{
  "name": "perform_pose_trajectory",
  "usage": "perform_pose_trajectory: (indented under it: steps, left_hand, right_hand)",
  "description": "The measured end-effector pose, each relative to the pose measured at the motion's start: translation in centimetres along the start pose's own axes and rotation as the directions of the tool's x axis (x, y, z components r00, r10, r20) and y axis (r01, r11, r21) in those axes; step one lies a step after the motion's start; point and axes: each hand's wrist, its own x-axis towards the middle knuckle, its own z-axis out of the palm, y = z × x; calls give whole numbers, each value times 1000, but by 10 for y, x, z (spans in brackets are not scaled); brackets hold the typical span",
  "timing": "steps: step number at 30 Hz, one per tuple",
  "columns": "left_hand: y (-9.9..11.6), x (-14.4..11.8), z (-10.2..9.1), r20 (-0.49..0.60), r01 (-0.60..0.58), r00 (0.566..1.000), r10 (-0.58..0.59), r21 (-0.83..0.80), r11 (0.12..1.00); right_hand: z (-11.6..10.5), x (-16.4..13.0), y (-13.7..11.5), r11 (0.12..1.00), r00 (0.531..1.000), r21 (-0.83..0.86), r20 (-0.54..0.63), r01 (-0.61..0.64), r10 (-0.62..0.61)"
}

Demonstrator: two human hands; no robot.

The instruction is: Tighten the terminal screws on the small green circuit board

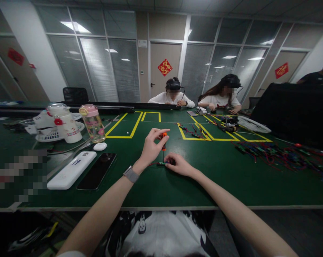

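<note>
An orange-and-black screwdriver point(164, 142) stands upright in front of me, its thin shaft reaching down to a small green circuit board point(161, 164). My left hand point(154, 144) is closed round the screwdriver's handle from the left, with a grey band on the wrist. Lying low on the green table point(156, 192), my right hand point(179, 164) pinches the right end of the board. A red wire runs out from the board's left side. The fingertips of my right hand partly hide that end, with dark and blue wiring just showing there.
To the left lie a black phone point(96, 171), a white power bank point(72, 170) and a white earbud case point(100, 146), with a pink-lidded bottle point(92, 123) behind. Wired boards point(279, 157) pile up at right. Yellow tape point(118, 137) marks the table. Two people sit opposite.
</note>
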Motion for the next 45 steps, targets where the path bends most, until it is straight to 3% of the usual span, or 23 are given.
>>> perform_pose_trajectory:
  steps: [4, 17, 22, 27, 32, 37, 42, 45]
  left_hand:
    - [2, 0, 0, 51, -2, 999, 3, -32, 999]
    - [1, -1, 0, -8, -2, 1000, 2, -5, 1000]
    - [0, -1, 0, 64, 20, 998, -15, -86, 996]
    - [0, -1, 0, 17, -2, 1000, 3, -17, 1000]
    - [0, -1, 1, 63, 30, 998, -22, -121, 992]
    - [-1, -2, 2, -50, -8, 999, 10, 37, 999]
    - [-5, -1, 2, 48, 29, 998, -27, -54, 998]
    - [-5, -1, 2, -10, 13, 1000, -13, 17, 1000]
  right_hand:
    - [1, 0, 1, 1000, 1000, 6, 2, -3, 3]
    - [1, 0, 2, 1000, 1000, 4, -2, 10, -10]
    - [0, 0, -1, 1000, 1000, -4, 3, 0, 0]
    - [0, 0, -1, 1000, 1000, -6, 0, 7, -7]
    - [-1, 0, 0, 1000, 1000, -11, 1, 15, -15]
    - [-2, 0, 0, 1000, 1000, -8, 8, 6, -6]
    - [-1, 0, -1, 1000, 1000, -9, 2, -8, 8]
    - [-1, 0, 0, 1000, 1000, 2, 2, -5, 5]
